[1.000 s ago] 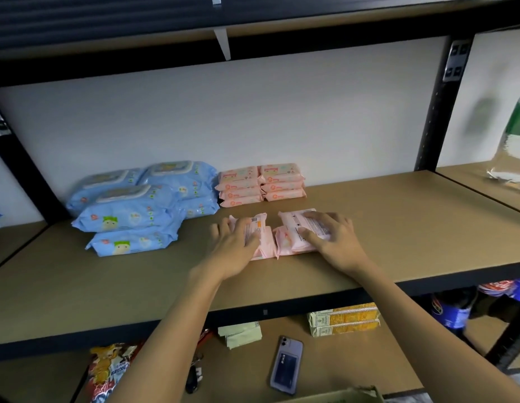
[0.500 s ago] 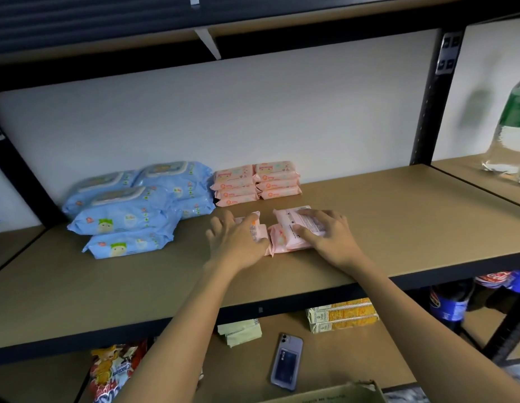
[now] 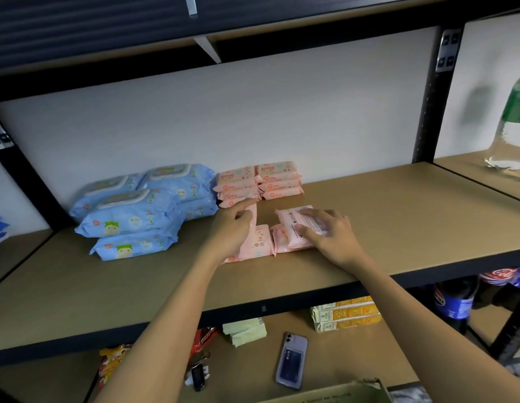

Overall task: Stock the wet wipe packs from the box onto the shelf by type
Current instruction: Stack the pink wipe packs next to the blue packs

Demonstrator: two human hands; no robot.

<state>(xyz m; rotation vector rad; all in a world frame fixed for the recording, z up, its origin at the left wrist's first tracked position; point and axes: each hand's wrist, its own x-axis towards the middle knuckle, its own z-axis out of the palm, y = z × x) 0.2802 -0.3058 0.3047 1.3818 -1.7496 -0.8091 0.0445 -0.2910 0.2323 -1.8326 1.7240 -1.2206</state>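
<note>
Pink packs (image 3: 257, 242) under both hands (image 3: 234, 225), fingers curled, palms down

Shelf (image 3: 398, 216): large packs (image 3: 136, 210) at left rear; stacked small packs (image 3: 258, 181) just right of them; loose small packs (image 3: 270, 237) in front of these. Phone (image 3: 292, 360) on lower shelf (image 3: 354, 359), cardboard box (image 3: 340, 392) before it.

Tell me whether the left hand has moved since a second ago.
Yes. The left hand has lifted one pink pack on edge and shifted toward the rear pink stacks, its fingertips now almost at them.
</note>
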